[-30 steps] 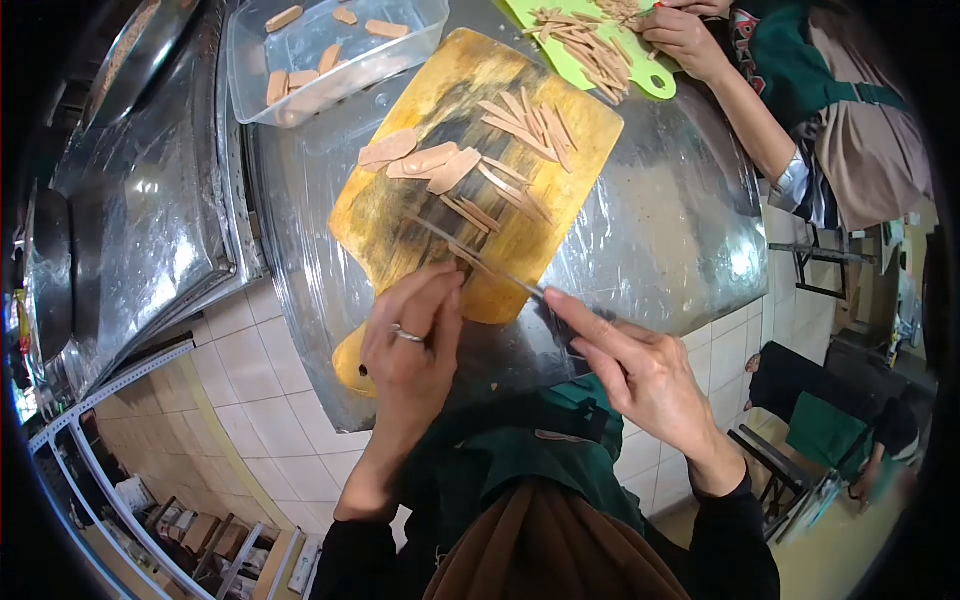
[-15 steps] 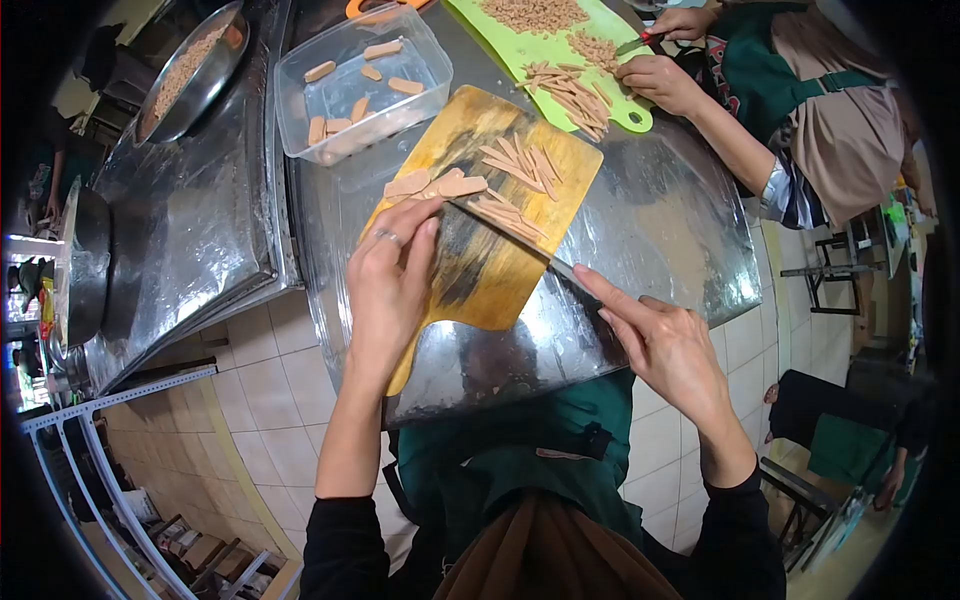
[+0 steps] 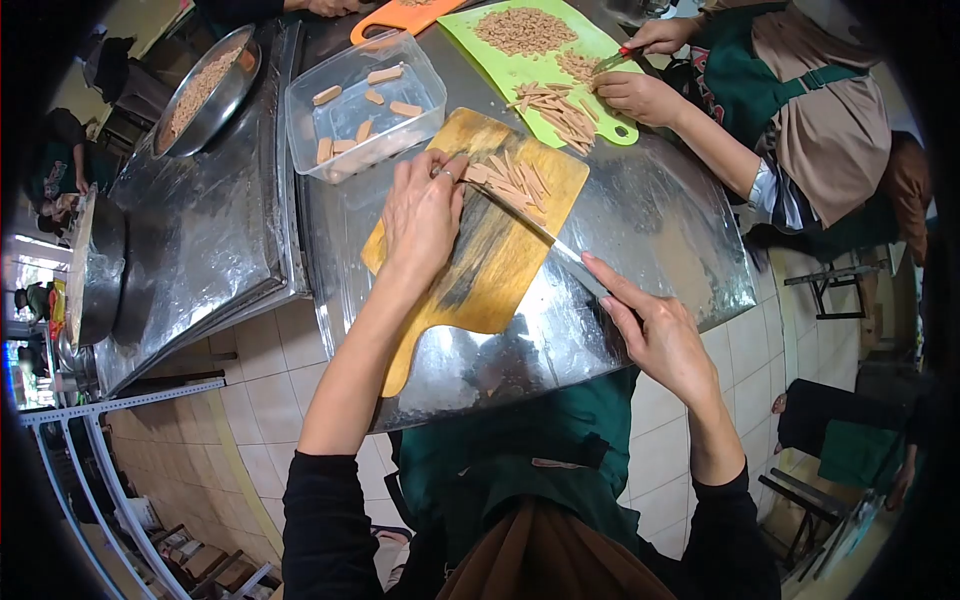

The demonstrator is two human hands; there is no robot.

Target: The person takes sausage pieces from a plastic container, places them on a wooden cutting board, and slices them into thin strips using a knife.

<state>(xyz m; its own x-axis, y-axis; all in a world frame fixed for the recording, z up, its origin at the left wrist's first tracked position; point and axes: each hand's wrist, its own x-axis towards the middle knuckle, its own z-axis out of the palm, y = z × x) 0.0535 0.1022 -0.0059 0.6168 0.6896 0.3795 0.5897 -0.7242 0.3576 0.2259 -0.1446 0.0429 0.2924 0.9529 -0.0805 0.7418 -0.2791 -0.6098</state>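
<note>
Metal table [image 3: 670,235], wooden cutting board [image 3: 485,285] near front-left corner, clear tub [image 3: 354,121] by left edge, green board [image 3: 484,55], orange board [image 3: 412,16] toward far edge.

No lettering, label, brand or number can be read in the workroom scene. Red-and-white markings [image 3: 703,64] on a co-worker's green apron [image 3: 735,85] are too small and curved away to make out, and a pale strip [image 3: 560,463] on the camera wearer's green apron [image 3: 510,430] is likewise illegible.
</note>
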